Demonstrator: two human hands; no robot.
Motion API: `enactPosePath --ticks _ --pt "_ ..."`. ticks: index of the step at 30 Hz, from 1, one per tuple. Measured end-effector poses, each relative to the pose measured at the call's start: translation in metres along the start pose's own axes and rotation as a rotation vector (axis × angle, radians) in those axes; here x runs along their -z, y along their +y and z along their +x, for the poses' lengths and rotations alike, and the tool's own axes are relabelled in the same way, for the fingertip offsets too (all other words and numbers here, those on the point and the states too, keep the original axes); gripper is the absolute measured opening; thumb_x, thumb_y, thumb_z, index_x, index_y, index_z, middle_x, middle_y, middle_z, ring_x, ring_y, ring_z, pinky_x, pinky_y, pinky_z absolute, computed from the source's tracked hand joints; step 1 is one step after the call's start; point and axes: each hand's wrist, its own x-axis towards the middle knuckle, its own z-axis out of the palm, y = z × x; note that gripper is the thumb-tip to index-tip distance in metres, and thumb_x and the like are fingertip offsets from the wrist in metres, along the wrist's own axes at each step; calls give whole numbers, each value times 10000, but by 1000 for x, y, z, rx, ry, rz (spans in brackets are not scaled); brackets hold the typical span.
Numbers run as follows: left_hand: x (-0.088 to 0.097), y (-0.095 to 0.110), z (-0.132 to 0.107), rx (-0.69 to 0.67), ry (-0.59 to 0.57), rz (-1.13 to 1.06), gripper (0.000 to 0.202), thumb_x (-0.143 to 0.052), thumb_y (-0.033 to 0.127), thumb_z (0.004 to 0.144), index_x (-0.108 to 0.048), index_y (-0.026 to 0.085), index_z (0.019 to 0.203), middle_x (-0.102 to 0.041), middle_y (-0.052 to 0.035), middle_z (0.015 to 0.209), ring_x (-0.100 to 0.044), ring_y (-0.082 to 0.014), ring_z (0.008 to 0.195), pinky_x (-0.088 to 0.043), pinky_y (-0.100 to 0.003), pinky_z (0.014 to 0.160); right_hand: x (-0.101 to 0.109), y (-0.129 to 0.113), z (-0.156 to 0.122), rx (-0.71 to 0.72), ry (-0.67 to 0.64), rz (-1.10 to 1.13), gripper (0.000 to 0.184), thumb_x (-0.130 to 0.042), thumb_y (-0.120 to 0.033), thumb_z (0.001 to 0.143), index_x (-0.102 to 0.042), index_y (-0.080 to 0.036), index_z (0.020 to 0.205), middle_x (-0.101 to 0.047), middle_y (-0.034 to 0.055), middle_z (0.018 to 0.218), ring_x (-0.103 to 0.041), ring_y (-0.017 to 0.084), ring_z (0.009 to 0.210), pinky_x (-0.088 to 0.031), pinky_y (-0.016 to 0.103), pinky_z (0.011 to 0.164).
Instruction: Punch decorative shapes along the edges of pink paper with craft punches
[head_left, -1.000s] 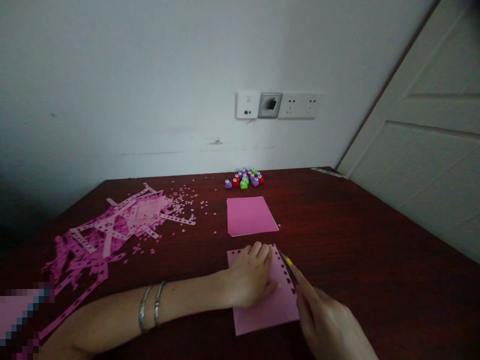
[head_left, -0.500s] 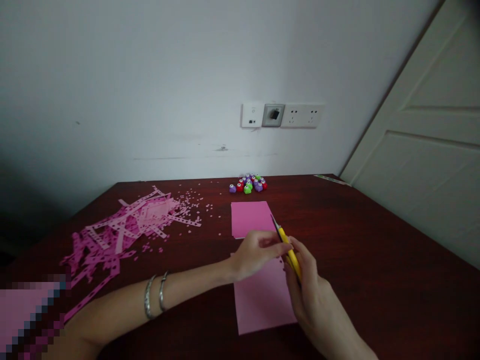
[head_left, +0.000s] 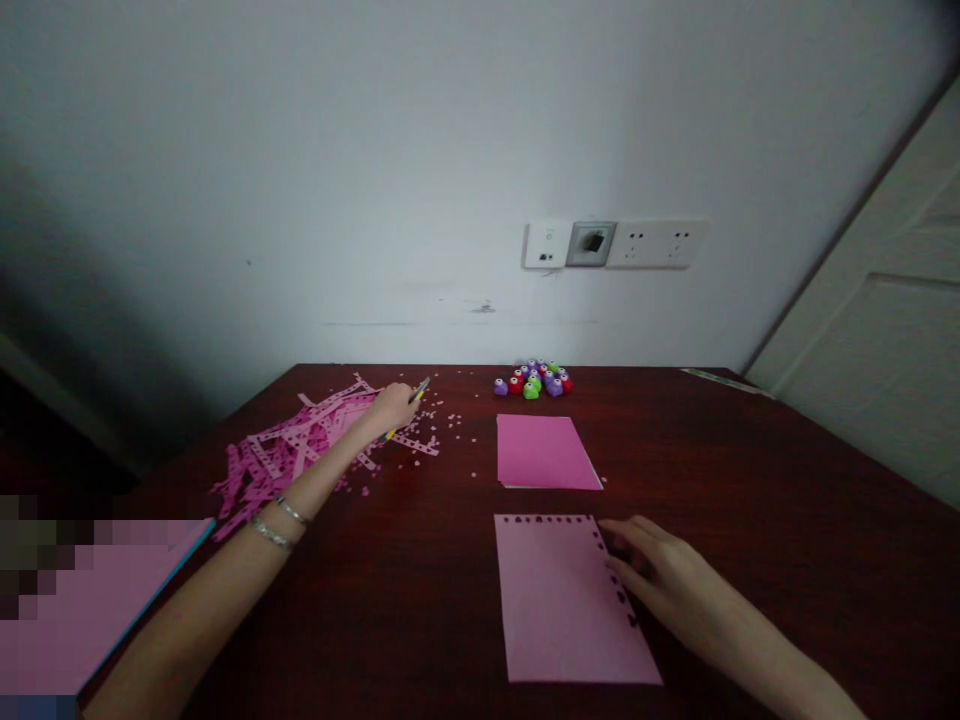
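My left hand (head_left: 393, 408) is closed around a slim yellow tool with a pointed grey metal tip (head_left: 421, 388), over the right side of the paper-strip pile; its exact kind is unclear. A light pink sheet (head_left: 566, 600) lies flat in front of me, with dark punched holes along its top and right edges. Beside that right edge is my right hand (head_left: 660, 570), fingers apart and fingertips at the holes, holding nothing. Behind the sheet lies a stack of brighter pink paper (head_left: 544, 452).
Pink punched strips (head_left: 300, 440) and scattered paper bits (head_left: 452, 420) cover the table's left. Small colourful eyed craft punches or toys (head_left: 532, 380) cluster by the wall. A thin strip (head_left: 726, 382) lies far right. Pink paper with a blue edge (head_left: 142, 600) is at lower left.
My left hand has moved left to the strip pile and now has the yellow tool, which my right hand was holding. My right hand has let go and lowered to the sheet's edge. The view shifted left.
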Motion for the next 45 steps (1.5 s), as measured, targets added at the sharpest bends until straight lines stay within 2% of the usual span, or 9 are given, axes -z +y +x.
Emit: enactPosePath --ticks 5,10,15,19,24,29,37,42,45 --pt "-18 -27 -2 121 -156 264 239 -440 143 769 -648 114 884 -661 -147 853 -619 -207 750 -427 -250 601 2 10 7 -12 -44 55 406 -484 -303 821 -527 -177 1205 -558 97 1027 -593 204 844 -478 340 782" --pt "-24 -19 -9 157 -140 324 296 -396 54 748 -638 78 918 -644 -189 918 -615 -268 842 -460 -327 673 8 11 10 -34 -86 104 421 -514 -325 809 -526 -194 1209 -556 72 973 -584 173 765 -487 305 719" --pt "-18 39 -31 -44 197 339 270 -394 109 804 -593 46 974 -592 -200 982 -563 -274 951 -407 -391 824 13 11 12 -42 -103 137 420 -520 -356 814 -535 -187 1199 -563 77 979 -575 173 777 -484 302 722" --pt "-30 105 -63 -426 -137 -96 228 -479 330 819 -628 157 829 -617 -79 888 -583 -187 787 -435 -288 686 13 11 12 -30 -94 155 413 -517 -355 819 -530 -196 1200 -562 69 973 -571 177 780 -483 317 726" --pt "-52 150 -90 -572 -239 -157 335 -606 427 734 -581 159 934 -616 -97 925 -573 -242 852 -425 -310 671 14 9 10 -26 -66 178 369 -512 -340 819 -561 -195 1156 -567 67 957 -567 174 763 -484 314 709" --pt "-55 152 -89 -530 -362 -152 303 -579 390 754 -556 168 959 -632 -82 885 -584 -221 786 -400 -274 605 13 5 5 0 -51 196 330 -474 -308 834 -577 -197 1127 -559 68 974 -557 158 743 -479 302 689" --pt "-40 144 -68 -551 -565 -510 132 -609 277 699 -607 148 668 -565 7 600 -472 -92 532 -326 -211 509 30 1 7 -61 -94 268 393 -503 -380 823 -565 -185 1159 -608 66 950 -570 177 781 -478 306 706" --pt "-5 131 -49 -554 -409 -850 233 -596 374 729 -575 143 706 -531 21 616 -458 -82 566 -358 -216 553 67 -5 18 -36 -244 434 425 -540 -476 791 -612 -200 1106 -657 59 940 -595 219 848 -483 328 740" --pt "5 125 -45 -478 -337 -935 243 -595 383 728 -552 145 706 -541 14 641 -469 -81 584 -374 -226 580 83 -6 31 11 -148 472 358 -536 -481 795 -665 -177 934 -667 50 908 -597 216 848 -472 323 755"
